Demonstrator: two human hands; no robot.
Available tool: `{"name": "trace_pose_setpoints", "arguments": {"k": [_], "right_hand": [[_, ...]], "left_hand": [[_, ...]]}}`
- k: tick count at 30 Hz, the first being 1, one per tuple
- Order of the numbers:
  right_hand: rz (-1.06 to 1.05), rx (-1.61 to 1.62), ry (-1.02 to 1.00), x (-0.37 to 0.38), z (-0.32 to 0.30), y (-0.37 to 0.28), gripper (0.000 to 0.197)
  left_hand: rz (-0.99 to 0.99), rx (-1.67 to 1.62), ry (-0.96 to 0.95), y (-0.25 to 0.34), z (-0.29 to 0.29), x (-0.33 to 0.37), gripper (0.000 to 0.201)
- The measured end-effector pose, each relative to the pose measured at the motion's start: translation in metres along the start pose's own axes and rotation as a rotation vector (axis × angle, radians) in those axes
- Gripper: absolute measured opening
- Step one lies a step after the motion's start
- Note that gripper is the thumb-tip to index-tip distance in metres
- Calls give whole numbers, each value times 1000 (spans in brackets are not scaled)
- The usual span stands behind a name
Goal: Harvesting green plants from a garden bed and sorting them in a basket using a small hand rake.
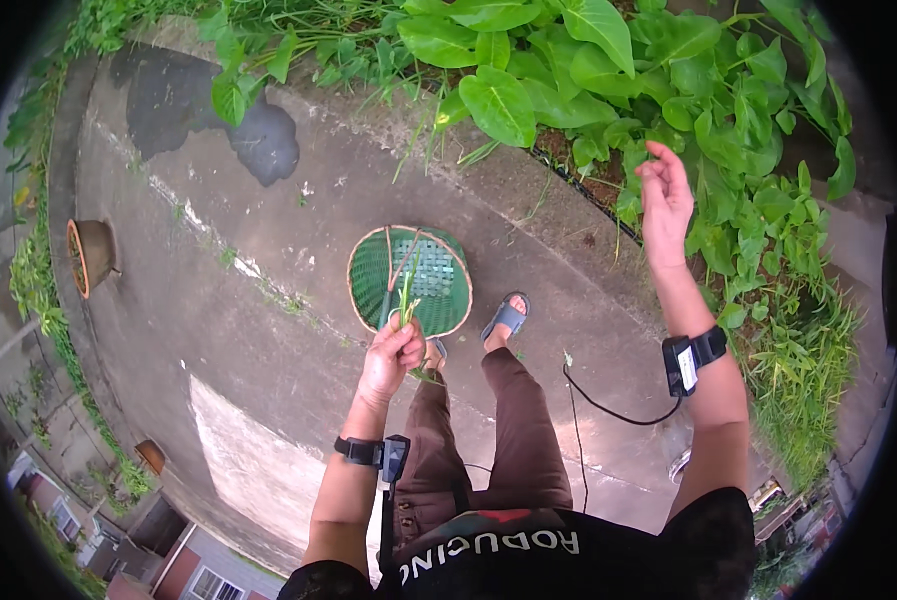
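Note:
My left hand (393, 358) is closed around a small bunch of green stems (407, 300), held over the near rim of a woven green basket (363, 275). The basket stands on the concrete in front of my feet, and its slatted bottom shows through the opening. Out to the right, my right hand (666, 205) is raised at the edge of the leafy green plants (708, 120). Its fingers are bent and slightly apart, with nothing visible in them.
Broad-leaved plants fill the far and right side along a concrete edge. A dark cable (608, 412) hangs from the device on my right forearm. A brown pot (92, 258) lies at the left. Dark wet patches (263, 140) mark the concrete (298, 230).

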State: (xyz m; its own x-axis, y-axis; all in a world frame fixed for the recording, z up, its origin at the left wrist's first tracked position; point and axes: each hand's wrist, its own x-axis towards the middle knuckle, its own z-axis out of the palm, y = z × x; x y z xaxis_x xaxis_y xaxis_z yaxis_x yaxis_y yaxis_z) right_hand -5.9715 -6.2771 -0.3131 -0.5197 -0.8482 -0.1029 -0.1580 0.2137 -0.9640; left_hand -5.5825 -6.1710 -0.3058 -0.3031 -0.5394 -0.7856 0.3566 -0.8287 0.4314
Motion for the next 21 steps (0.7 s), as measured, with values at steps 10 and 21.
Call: {"name": "trace_pose_setpoints", "arguments": {"k": [10, 21], "right_hand": [[73, 269, -1058, -191, 162, 50, 37], [881, -36, -467, -331, 51, 158, 19]], "left_hand": [[-57, -31, -138, 14, 1, -18, 15], [-62, 1106, 668, -56, -233, 49, 31]]}}
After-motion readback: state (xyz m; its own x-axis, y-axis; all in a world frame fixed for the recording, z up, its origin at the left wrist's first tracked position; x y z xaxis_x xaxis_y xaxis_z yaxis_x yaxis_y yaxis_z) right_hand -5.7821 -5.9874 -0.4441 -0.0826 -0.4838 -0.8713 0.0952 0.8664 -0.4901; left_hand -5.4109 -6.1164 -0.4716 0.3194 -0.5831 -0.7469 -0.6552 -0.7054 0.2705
